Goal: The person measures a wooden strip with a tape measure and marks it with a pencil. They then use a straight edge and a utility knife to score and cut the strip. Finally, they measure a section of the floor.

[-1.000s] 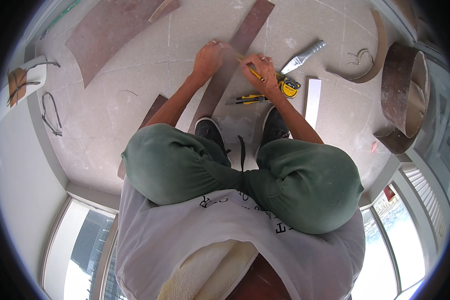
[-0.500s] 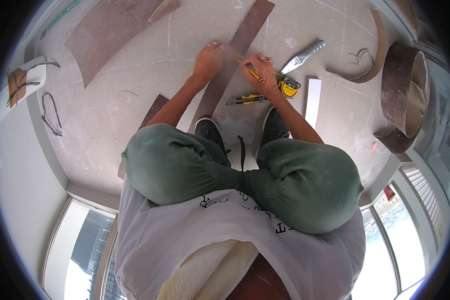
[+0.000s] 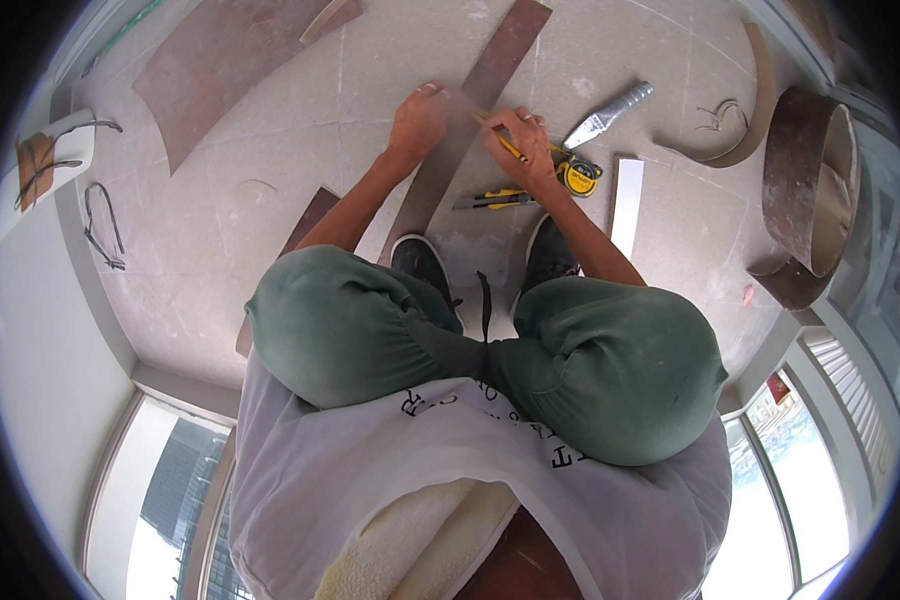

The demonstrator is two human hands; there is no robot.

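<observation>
A long brown strip (image 3: 437,178) lies slantwise on the tiled floor, passing between my hands. At its left edge my left hand (image 3: 417,120) is closed, fingers bent inward; a hazy patch blurs the fingertips and hides what they pinch. On the other side my right hand (image 3: 523,143) grips a yellow pencil (image 3: 510,147), its tip over the strip's right edge. Close by the right hand are a yellow and black tape measure (image 3: 579,177) and a yellow utility knife (image 3: 497,199). A broad-bladed knife with a silver-wrapped handle (image 3: 610,113) lies beyond them.
A large brown sheet (image 3: 210,70) lies at far left. A rolled brown sheet (image 3: 808,180) and a curved strip (image 3: 752,110) are at right. Near my right forearm is a white strip (image 3: 626,205). Black cord (image 3: 103,228) lies by the left wall. My shoes (image 3: 420,262) flank the middle.
Both hands stay in nearly the same place, and the pencil remains in my right hand. The view has shifted very slightly.
</observation>
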